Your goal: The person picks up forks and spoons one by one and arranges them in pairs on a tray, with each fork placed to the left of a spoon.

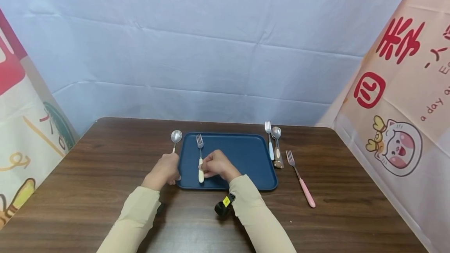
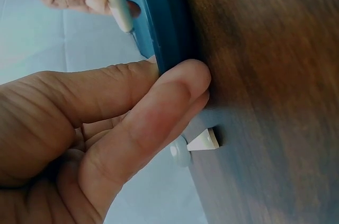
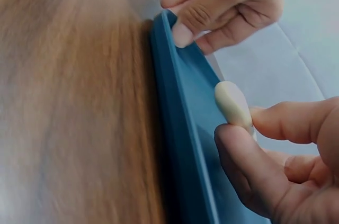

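Note:
A dark blue tray (image 1: 242,155) lies on the wooden table. My left hand (image 1: 164,170) pinches its left rim near the front corner, thumb inside and fingers outside, as the left wrist view shows. Over the tray's left part, my right hand (image 1: 217,164) holds a fork by its cream handle (image 3: 232,105) between thumb and fingertips. The fork (image 1: 200,141) points its tines toward the tray's back edge. Just left of the tray is a spoon (image 1: 176,136), its bowl facing away from me and its lower handle hidden behind my left hand.
Right of the tray lie a fork with a pale blue handle (image 1: 271,151) and a spoon with a brown-and-white handle (image 1: 277,155), close together. Farther right rests a pink-handled fork (image 1: 307,193). A pale cloth (image 1: 211,50) hangs behind the table (image 1: 105,159).

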{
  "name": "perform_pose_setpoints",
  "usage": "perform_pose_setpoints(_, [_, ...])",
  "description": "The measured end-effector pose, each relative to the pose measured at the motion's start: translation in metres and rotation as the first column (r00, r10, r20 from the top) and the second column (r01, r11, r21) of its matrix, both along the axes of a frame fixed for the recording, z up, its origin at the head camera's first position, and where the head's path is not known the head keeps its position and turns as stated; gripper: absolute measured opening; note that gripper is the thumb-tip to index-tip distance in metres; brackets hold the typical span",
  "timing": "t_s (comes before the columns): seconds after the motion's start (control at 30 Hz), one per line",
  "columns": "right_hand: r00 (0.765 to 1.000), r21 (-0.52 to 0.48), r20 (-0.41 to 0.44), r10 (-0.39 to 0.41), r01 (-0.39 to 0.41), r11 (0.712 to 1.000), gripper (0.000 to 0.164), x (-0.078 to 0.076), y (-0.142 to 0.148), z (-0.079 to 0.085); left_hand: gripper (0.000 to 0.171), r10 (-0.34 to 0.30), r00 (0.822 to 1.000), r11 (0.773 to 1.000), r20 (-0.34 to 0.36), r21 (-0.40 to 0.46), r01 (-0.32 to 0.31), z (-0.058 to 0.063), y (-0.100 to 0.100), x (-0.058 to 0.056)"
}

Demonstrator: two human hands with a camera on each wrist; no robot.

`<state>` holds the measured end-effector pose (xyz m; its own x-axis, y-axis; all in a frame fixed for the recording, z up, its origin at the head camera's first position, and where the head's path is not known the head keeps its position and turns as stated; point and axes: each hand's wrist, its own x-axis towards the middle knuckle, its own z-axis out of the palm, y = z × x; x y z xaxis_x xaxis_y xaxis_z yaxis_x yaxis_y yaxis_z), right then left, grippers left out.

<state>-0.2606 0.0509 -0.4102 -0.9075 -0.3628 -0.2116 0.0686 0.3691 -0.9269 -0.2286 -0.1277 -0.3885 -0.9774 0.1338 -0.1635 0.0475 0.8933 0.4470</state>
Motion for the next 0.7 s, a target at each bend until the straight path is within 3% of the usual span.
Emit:
perform_pose_setpoints(0.33, [0.999, 0.012, 0.007, -0.038, 0.038, 0.999, 0.005, 0.001, -0.019, -0.004, 0.014, 0.014, 1.0, 1.0, 0.008, 0.009, -0.014, -0.001, 0.001, -0.002])
perform_pose_setpoints(0.7, [0.988, 0.061, 0.009, -0.151, 0.15, 0.987, 0.007, 0.002, -0.034, -0.005, 0.012, -0.001, 1.0, 1.0, 0.007, -0.003, 0.001, 0.0, 0.0, -0.003])
